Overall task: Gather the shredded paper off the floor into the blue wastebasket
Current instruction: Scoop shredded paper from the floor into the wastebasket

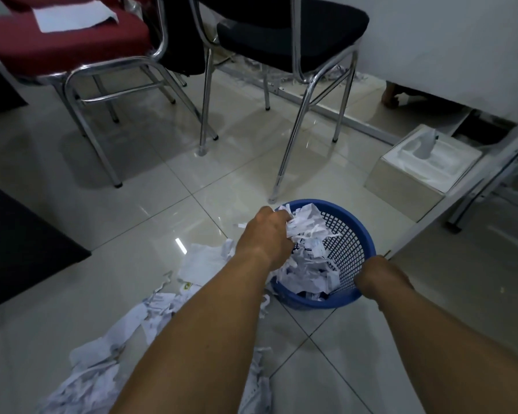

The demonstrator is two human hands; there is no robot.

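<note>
The blue wastebasket (352, 234), a round mesh-walled tub, stands on the tiled floor in the centre of the head view, half full of white shredded paper (308, 264). My left hand (263, 234) is over its left rim, fingers curled round a clump of shreds. My right hand (374, 276) grips the basket's near right rim, fingers hidden inside. More shredded paper (123, 330) and torn sheets lie strewn on the floor to the left of my left forearm, down to the bottom edge.
A red chair (69, 40) with a paper on its seat and a black chair (290, 28), both chrome-legged, stand behind. A white tissue box (425, 162) sits right of the basket beside a metal table leg (476, 189). A dark mat (21, 243) lies at left.
</note>
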